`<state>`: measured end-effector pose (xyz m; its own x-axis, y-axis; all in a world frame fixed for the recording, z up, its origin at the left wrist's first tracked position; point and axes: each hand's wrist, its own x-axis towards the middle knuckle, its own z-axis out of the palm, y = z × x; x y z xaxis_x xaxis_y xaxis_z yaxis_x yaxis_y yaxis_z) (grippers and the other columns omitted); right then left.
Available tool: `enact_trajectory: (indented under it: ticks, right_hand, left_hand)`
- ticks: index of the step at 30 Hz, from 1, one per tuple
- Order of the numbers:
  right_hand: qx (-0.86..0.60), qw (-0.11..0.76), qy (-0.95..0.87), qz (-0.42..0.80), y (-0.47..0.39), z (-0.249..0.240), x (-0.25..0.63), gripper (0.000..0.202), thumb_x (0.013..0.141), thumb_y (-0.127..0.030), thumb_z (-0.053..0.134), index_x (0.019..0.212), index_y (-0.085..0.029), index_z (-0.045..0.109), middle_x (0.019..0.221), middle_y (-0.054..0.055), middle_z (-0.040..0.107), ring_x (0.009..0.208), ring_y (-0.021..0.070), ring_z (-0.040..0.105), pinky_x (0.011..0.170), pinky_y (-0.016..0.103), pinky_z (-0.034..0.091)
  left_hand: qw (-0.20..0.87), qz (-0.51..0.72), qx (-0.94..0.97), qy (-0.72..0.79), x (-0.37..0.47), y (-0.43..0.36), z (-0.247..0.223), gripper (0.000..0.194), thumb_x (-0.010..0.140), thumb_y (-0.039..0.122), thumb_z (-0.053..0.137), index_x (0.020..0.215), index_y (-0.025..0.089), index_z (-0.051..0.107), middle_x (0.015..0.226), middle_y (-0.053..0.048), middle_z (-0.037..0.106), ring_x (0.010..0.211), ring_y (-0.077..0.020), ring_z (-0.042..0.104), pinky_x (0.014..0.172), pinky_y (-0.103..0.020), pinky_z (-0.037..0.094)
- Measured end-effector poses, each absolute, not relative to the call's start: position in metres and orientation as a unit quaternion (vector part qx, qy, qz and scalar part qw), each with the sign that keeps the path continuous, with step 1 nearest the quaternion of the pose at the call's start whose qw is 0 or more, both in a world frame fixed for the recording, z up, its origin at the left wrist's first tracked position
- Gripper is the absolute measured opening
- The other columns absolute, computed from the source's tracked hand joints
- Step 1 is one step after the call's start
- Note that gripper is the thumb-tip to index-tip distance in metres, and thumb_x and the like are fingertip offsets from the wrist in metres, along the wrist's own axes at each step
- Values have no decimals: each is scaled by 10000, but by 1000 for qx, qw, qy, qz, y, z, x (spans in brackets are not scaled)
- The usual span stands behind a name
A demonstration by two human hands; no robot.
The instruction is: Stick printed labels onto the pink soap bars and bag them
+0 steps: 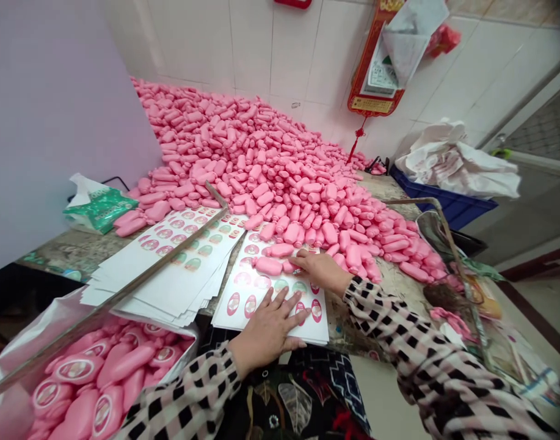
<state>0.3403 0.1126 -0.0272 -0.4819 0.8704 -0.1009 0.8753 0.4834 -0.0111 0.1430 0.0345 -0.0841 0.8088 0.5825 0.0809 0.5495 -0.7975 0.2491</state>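
My left hand (271, 322) lies flat with its fingers spread on a sheet of round and oval stickers (242, 293) at the table's front edge. At the sheet's upper right, my right hand (323, 269) is curled, its fingertips closed at the neck end of a small pink plastic bottle (267, 266) that lies on its side. Just beyond it, another pink bottle (280, 250) touches the heap. Loose pink bottles (280, 165) are piled high behind the sheet, and none of those in the pile shows a label.
Left of my hands, a fanned stack of sticker sheets (142, 269) lies under a metal bar (170, 253). A lined box (190, 348) at lower left holds labelled pink bottles. A green tissue pack (96, 211) stands far left; a blue crate (463, 205) with crumpled white bags is at right.
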Motion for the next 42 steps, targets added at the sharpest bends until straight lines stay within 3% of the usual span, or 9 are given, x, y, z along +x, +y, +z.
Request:
enact_trajectory:
  ticks: [6,11,15,18,22,26,35,40,42]
  right_hand:
    - [536,-72,828,-146,107,-40,354,407,855,-443,512,1223,-277,562,1123,68,602,952,213,590,781,291,435]
    - [562,-309,706,-301,91,-49,345,417,800,-431,580,1151,-207,598,1112,72,630,1001,215,586,845,337,453]
    - [614,-351,670,-225,51,-49,309,414,791,-350,583,1184,-220,573,1115,79,612,1024,226,564,874,366,448]
    - [566,-336,715,-235,31,-47,297,447,776,-270,593,1221,-269,549,1128,57,602,1007,203,567,870,340,454]
    - [575,-445,623,-289,37,-47,326,287,812,-333,563,1068,-220,628,1058,67,644,979,199,585,854,351,458]
    - [627,-483,524,-314,50,-47,355,269,799,-383,561,945,-173,641,938,73,675,858,205,607,768,357,473]
    - [623,-440,561,-321,45,-61,333,209,806,-353,548,905,-204,655,865,28,676,820,187,606,756,330,462]
    - [589,-455,529,-408,36,-53,319,339,769,-433,607,1016,-201,594,770,12,622,660,151,566,618,291,459]
    - [547,-465,490,-494,30,-54,312,385,751,-447,625,1047,-213,548,736,-12,597,540,119,526,524,266,437]
  left_hand:
    - [272,196,876,346,142,34,-67,445,888,483,416,1231,242,568,1359,-102,485,1292,-284,372,1069,-493,252]
    - [593,382,537,463,153,43,-49,411,833,414,551,1182,199,580,1119,-76,646,942,-205,632,900,-358,453]
    - [759,454,283,372,172,53,-45,348,774,409,645,1026,182,568,795,-18,655,590,-110,605,610,-238,494]
    - [790,458,222,342,178,58,-48,331,797,482,589,818,157,529,533,38,510,416,-86,482,424,-191,400]
    - [828,412,189,332,170,63,-46,362,836,478,535,985,149,508,796,-73,629,580,-145,602,519,-266,488]
    - [855,387,139,315,166,66,-42,470,831,489,540,1145,154,437,1110,-174,591,857,-224,645,691,-348,536]
    - [840,389,158,343,170,65,-50,240,813,294,611,979,144,524,975,-130,636,617,-128,619,428,-177,434]
    - [792,498,175,306,174,61,-38,255,832,283,591,1045,160,526,1125,-126,591,836,-164,623,594,-222,507]
    - [780,510,209,295,175,57,-32,299,821,299,601,1083,177,523,1164,-112,571,794,-148,612,552,-218,495]
